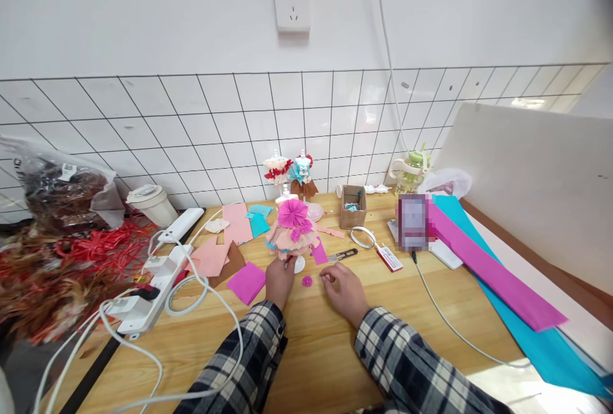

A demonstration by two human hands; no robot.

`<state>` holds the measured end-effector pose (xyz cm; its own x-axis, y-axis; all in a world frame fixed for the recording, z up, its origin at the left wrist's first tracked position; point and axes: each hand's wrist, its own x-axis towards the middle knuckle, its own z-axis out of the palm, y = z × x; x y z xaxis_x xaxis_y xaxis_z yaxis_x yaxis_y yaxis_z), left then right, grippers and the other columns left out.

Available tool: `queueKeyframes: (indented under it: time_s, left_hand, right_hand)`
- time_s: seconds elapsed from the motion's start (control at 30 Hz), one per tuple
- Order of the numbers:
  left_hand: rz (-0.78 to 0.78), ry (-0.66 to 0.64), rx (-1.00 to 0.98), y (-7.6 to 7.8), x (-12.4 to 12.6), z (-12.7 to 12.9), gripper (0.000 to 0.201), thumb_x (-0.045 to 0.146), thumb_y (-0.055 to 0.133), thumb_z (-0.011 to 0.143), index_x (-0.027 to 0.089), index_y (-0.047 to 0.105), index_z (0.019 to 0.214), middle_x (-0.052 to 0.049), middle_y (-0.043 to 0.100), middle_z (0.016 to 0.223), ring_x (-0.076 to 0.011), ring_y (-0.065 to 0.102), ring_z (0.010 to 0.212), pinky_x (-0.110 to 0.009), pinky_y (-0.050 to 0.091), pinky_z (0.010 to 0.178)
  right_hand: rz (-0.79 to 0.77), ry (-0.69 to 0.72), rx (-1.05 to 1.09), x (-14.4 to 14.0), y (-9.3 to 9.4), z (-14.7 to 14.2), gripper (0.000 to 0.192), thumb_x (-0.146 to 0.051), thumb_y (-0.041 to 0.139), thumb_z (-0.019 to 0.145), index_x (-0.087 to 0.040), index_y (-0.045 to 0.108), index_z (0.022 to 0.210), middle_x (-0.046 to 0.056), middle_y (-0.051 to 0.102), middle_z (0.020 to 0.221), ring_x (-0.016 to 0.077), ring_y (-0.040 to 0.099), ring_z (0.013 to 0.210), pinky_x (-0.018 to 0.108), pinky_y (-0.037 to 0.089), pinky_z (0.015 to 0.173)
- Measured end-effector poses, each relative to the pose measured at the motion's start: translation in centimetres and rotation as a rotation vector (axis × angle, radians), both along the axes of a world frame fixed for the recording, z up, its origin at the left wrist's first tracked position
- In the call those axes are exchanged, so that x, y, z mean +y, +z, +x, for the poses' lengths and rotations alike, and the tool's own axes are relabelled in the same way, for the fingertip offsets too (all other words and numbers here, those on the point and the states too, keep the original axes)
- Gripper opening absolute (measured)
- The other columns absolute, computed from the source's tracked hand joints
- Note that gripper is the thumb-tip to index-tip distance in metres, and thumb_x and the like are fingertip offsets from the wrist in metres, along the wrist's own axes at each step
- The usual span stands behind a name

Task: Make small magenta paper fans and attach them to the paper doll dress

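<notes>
A miniature dress form (286, 198) stands in the middle of the table, wearing a ruffled peach crepe-paper skirt with magenta rosettes (293, 214). My left hand (280, 282) is closed at its stand, just under the skirt hem and beside the round white base (299, 265). On the right, my right hand (345, 291) rests on the wood with thumb and fingertips pinched together; anything between them is too small to make out. A small magenta paper rosette (307, 281) lies between both hands. Thread snips (343, 255) and a magenta paper strip (318, 252) lie just beyond.
Two more dressed forms (301, 171) stand behind. Peach paper (237, 223) and folded magenta paper (246, 283) lie left, near a power strip (148, 299) with looping cables. To the right are a cardboard box (353, 207), a wire coil (363, 237) and long magenta paper (498, 267).
</notes>
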<state>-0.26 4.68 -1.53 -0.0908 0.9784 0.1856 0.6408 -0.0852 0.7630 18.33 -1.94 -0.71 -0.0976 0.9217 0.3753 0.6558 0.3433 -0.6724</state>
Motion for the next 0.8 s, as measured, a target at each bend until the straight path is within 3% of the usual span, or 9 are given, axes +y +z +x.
queueKeyframes:
  time_s: [0.1,0.27,0.4,0.5,0.63,0.73,0.8]
  left_hand:
    - [-0.018,0.029,0.089,0.2,0.3,0.1,0.028,0.033,0.05,0.084,0.014,0.07,0.087,-0.013,0.071,0.085,-0.0263,0.065,0.084,-0.029,0.042,0.067]
    - [-0.034,-0.003,0.126,0.1,0.6,-0.1,0.027,0.032,0.049,0.085,0.014,0.07,0.088,-0.012,0.071,0.086,-0.0242,0.064,0.084,-0.028,0.041,0.068]
    - [-0.013,-0.066,0.085,-0.1,0.4,-0.2,0.026,0.029,0.047,0.087,0.016,0.068,0.094,-0.009,0.07,0.091,-0.021,0.063,0.087,-0.027,0.043,0.073]
    - [0.024,-0.133,0.049,-0.1,0.0,-0.2,0.028,0.033,0.044,0.088,0.017,0.067,0.092,-0.006,0.069,0.089,-0.0194,0.062,0.086,-0.028,0.044,0.077]
    - [0.057,-0.158,0.009,0.1,-1.5,-0.4,0.032,0.035,0.041,0.09,0.016,0.065,0.099,-0.007,0.069,0.091,-0.0193,0.062,0.085,-0.029,0.046,0.076]
    - [0.035,-0.161,-0.038,0.1,-2.8,-0.8,0.032,0.036,0.04,0.091,0.015,0.062,0.1,-0.007,0.069,0.086,-0.0192,0.064,0.077,-0.029,0.048,0.068]
    - [0.031,-0.133,-0.027,0.0,-3.3,-1.0,0.03,0.032,0.039,0.091,0.016,0.061,0.103,-0.008,0.07,0.092,-0.0202,0.065,0.082,-0.031,0.049,0.071]
  right_hand:
    - [0.006,0.097,-0.168,0.1,0.1,-0.9,0.02,-0.024,0.049,0.087,-0.025,0.067,0.098,0.005,0.061,0.088,0.0189,0.054,0.088,0.029,0.04,0.079]
    - [-0.144,-0.002,-0.271,1.6,0.6,-2.3,0.026,-0.029,0.043,0.092,-0.021,0.067,0.098,0.007,0.062,0.092,0.019,0.054,0.094,0.029,0.038,0.084]
    - [-0.19,0.02,-0.284,1.9,0.2,-2.4,0.023,-0.039,0.055,0.086,-0.023,0.068,0.094,0.006,0.062,0.094,0.0197,0.053,0.095,0.029,0.039,0.082]
    - [-0.153,0.051,-0.17,1.6,-0.2,-2.1,0.015,-0.036,0.062,0.081,-0.022,0.068,0.084,0.005,0.062,0.09,0.0188,0.054,0.092,0.029,0.04,0.082]
    - [-0.023,0.028,0.148,1.2,-0.4,-1.0,0.013,-0.033,0.064,0.08,-0.02,0.066,0.079,0.004,0.063,0.085,0.0176,0.056,0.085,0.029,0.043,0.079]
    - [0.031,-0.015,0.328,1.1,-0.4,-0.3,0.013,-0.033,0.063,0.081,-0.02,0.067,0.08,0.004,0.061,0.085,0.0148,0.053,0.07,0.027,0.043,0.065]
    - [0.016,0.03,0.389,1.1,-0.4,-0.4,0.013,-0.033,0.064,0.08,-0.02,0.068,0.079,0.005,0.061,0.088,0.0136,0.052,0.066,0.026,0.043,0.059]
